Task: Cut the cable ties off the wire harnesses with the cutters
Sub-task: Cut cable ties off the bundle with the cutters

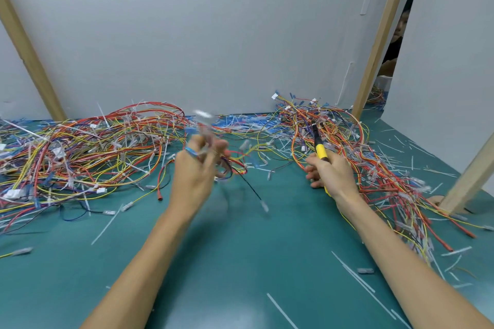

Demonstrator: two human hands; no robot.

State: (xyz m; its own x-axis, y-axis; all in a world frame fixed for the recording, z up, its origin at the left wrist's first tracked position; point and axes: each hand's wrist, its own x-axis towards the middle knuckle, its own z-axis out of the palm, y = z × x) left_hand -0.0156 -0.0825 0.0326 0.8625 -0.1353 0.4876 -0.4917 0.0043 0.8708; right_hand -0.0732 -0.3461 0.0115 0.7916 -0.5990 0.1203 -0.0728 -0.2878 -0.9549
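Item: our left hand (197, 168), fingers curled round a small blurred harness of red, yellow and black wires (233, 163), raised over the teal mat (240, 248). Our right hand (331, 175) grips yellow-handled, black-nosed cutters (320, 148), tip pointing away, against the right-hand wire heap (355, 147).

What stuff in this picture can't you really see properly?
- Head view: the wire harness in the left hand is smeared by motion blur.
- The right hand covers most of the cutters; their blades blend into the wires behind.
- A person past the wooden post is mostly hidden by wall panels.
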